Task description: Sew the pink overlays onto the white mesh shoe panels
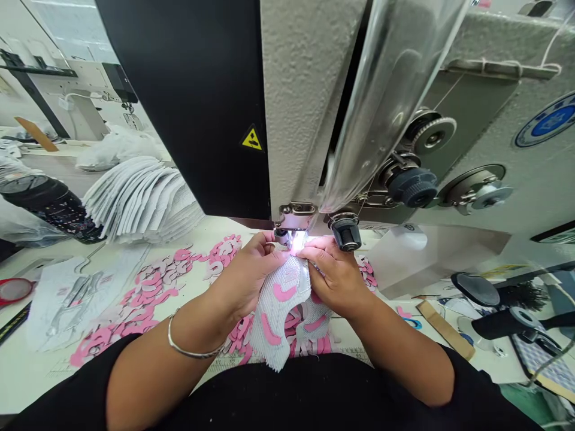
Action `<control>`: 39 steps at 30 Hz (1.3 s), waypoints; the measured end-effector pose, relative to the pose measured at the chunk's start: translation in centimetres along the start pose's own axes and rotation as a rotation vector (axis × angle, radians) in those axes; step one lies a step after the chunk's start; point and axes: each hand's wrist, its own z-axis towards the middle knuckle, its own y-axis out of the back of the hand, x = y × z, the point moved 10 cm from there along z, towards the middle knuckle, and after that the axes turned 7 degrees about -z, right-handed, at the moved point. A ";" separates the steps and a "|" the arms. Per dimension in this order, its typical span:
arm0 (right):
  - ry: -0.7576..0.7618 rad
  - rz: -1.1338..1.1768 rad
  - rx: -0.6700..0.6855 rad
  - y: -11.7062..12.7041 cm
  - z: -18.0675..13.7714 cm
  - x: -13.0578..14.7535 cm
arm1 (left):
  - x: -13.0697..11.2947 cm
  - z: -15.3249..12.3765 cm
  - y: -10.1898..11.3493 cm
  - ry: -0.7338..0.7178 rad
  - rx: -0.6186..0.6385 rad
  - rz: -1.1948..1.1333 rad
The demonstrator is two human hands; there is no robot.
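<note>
A white mesh fabric piece (274,311) with curved pink patches lies under the lit needle area of a sewing machine (297,218). My left hand (251,269) pinches its left edge near the presser foot, thumb on top. My right hand (335,272) grips it from the other side, fingertips close to the needle. The lower part of the fabric hangs toward me over a heap of pink cut pieces (321,346). Glare from the machine lamp hides the exact stitching point.
Loose pink pieces (153,287) spread over the table at left, before a stack of white fabric panels (144,200). A red-rimmed magnifier (15,291) lies far left. At right are a tan strip (444,329) and blue-handled scissors (412,323). The machine head hangs low above my hands.
</note>
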 end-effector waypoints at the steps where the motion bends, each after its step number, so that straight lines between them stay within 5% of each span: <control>1: -0.003 -0.006 0.004 0.0 0.1 0.0 | 0.1 -0.1 0.0 0.008 0.002 0.000; 10: -0.017 -0.159 0.022 0.0 0.0 1.6 | -0.5 0.1 2.1 0.040 0.072 0.134; 16: -0.034 -0.270 0.022 0.0 -0.5 3.3 | -3.1 1.7 4.3 -0.082 0.099 0.407; 20: 0.004 -0.256 0.017 0.3 -0.7 4.1 | -6.4 0.3 5.0 -0.343 -0.115 0.694; 22: -0.005 -0.215 0.011 0.6 -0.7 3.7 | -7.9 -1.9 4.1 -0.548 -0.207 0.884; 26: -0.082 -0.158 0.042 0.4 -0.4 1.5 | -6.2 -5.2 0.0 -0.818 -0.014 1.257; 29: -0.081 -0.152 0.056 0.3 0.0 0.6 | -4.9 -6.4 -1.0 -0.975 0.038 1.376; 39: -0.109 -0.067 0.263 -0.4 0.8 -0.4 | -4.8 -6.9 -1.9 -1.119 0.032 1.462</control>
